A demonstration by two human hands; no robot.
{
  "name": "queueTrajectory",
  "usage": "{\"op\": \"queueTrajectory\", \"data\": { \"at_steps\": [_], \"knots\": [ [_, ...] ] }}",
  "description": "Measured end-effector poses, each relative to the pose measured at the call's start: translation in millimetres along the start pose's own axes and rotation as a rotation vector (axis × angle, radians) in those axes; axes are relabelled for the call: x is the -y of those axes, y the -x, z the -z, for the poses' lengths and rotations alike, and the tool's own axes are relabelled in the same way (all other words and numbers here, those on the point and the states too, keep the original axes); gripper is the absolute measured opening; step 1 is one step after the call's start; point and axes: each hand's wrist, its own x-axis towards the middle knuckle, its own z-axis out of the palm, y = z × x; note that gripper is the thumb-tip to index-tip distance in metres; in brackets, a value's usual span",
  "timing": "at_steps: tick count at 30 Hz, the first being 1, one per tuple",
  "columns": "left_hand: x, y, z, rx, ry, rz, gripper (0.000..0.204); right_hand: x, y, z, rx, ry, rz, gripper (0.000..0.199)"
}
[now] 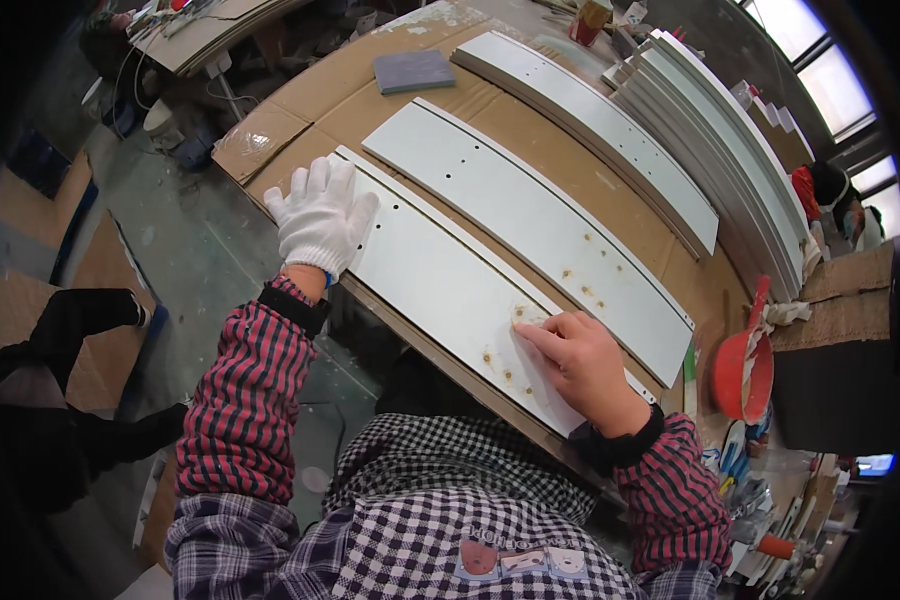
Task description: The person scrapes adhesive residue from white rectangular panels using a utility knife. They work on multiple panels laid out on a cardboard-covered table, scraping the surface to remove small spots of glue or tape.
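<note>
A long white board (440, 285) with small holes and brown filler spots lies along the near edge of a cardboard-covered table (300, 115). My left hand (320, 215), in a white glove, rests flat on the board's far left end with fingers spread. My bare right hand (580, 360) presses its fingertips on a brown spot near the board's right end; whether it pinches something small I cannot tell. A second white board (530, 225) lies parallel just beyond the first.
A third white board (595, 120) and a stack of white boards (730, 150) lie farther back. A grey pad (413, 70) sits at the table's far end. A red bowl (742, 370) stands to the right. Another person (830, 195) crouches at far right.
</note>
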Motion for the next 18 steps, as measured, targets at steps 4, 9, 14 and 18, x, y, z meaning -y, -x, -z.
{"op": "queueTrajectory", "data": {
  "at_steps": [4,9,14,18],
  "knots": [
    [-4.1,-1.8,1.5,0.009,0.025,-0.002,0.049,0.3,-6.3,-4.6,0.024,0.082,0.053,0.033],
    [3.4,0.7,-10.2,-0.121,0.005,-0.048,0.047,-7.5,-8.5,-5.4,0.044,0.119,0.108,0.028],
    [-2.7,-0.9,0.7,-0.009,0.015,-0.014,0.049,-11.8,-12.5,-6.8,0.001,0.031,0.109,0.013],
    [-3.2,-1.1,3.8,0.01,0.007,-0.003,0.05,-8.8,-16.1,-13.1,-0.009,0.099,0.076,0.008]
  ]
}}
